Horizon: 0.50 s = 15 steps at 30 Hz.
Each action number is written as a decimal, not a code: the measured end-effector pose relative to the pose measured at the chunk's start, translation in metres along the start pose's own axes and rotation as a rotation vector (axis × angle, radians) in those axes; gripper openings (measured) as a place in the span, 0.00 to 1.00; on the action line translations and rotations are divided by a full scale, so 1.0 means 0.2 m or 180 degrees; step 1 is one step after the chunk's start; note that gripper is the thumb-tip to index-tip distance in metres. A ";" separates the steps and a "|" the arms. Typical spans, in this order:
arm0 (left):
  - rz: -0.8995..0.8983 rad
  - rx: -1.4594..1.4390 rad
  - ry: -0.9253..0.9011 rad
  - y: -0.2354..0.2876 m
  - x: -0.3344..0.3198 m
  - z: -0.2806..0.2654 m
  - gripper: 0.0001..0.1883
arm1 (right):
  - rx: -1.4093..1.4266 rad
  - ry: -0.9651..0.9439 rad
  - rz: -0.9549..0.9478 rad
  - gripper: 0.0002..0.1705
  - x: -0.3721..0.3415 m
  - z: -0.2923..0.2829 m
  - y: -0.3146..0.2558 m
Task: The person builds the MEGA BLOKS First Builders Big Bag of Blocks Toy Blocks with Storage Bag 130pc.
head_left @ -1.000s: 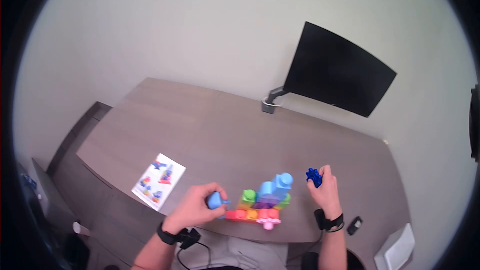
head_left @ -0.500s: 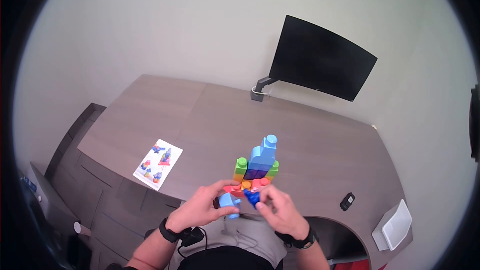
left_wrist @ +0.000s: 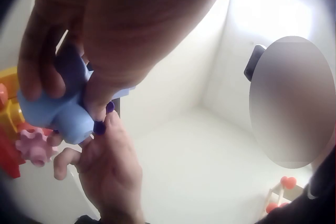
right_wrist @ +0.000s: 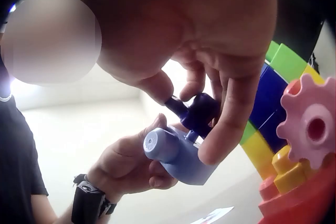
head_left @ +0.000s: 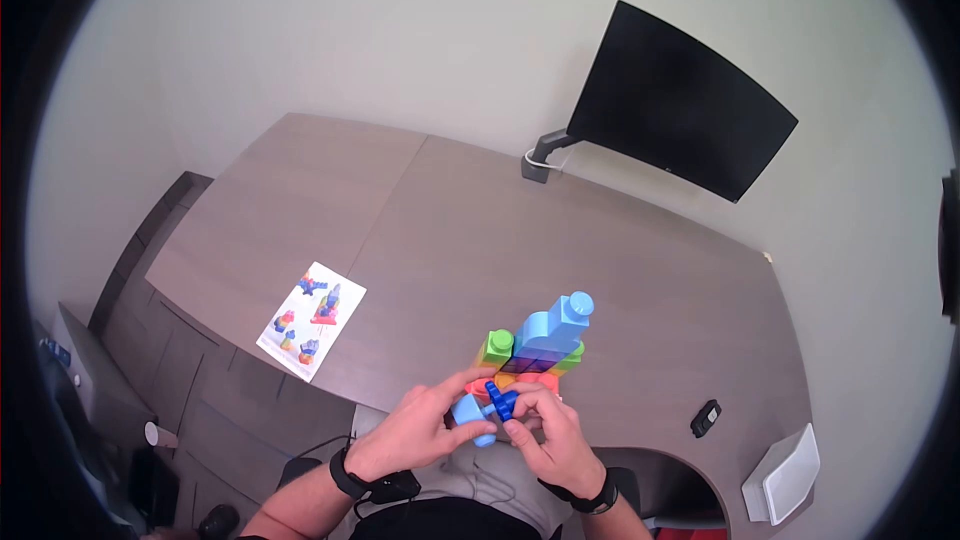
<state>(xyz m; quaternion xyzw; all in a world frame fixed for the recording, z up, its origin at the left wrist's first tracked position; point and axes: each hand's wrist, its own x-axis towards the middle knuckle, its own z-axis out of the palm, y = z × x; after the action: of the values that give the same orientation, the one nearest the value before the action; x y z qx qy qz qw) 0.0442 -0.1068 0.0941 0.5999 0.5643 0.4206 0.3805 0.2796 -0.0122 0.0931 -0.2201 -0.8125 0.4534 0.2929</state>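
My left hand [head_left: 422, 422] grips a light blue toy block [right_wrist: 178, 153] that has a round stud and a thin peg on its side. With thumb and fingers my right hand [head_left: 552, 437] pinches a dark blue toy gear [head_left: 501, 402], held right at that peg. Both pieces are close together in front of my body, over the desk's front edge. Just beyond the hands stands a block build with a light blue tower [head_left: 546, 332], green blocks [head_left: 497, 348] and a red base. A pink gear [right_wrist: 308, 121] sits on the build's near side, mostly hidden by my hands in the head view.
On the desk [head_left: 420, 230], a printed sheet [head_left: 312, 320] with pictures of block models lies to the left. A small black device [head_left: 706, 418] and a white bin [head_left: 782, 475] are at the right. A monitor [head_left: 685, 100] on an arm [head_left: 545, 150] stands at the back.
My right hand has come from the right side of the desk to my left hand, bringing the dark blue gear to the light blue block's peg. My left hand has shifted right.
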 end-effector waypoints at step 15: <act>-0.0118 -0.0334 -0.0069 0.07 -0.01 -0.01 0.41 | -0.0260 0.0042 -0.0168 0.36 -0.02 0.00 -0.03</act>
<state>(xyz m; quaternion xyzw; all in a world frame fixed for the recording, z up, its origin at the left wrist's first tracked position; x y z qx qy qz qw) 0.0472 -0.1095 0.1074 0.5731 0.5482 0.4360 0.4253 0.2814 -0.0183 0.0974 -0.2134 -0.8339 0.4105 0.3010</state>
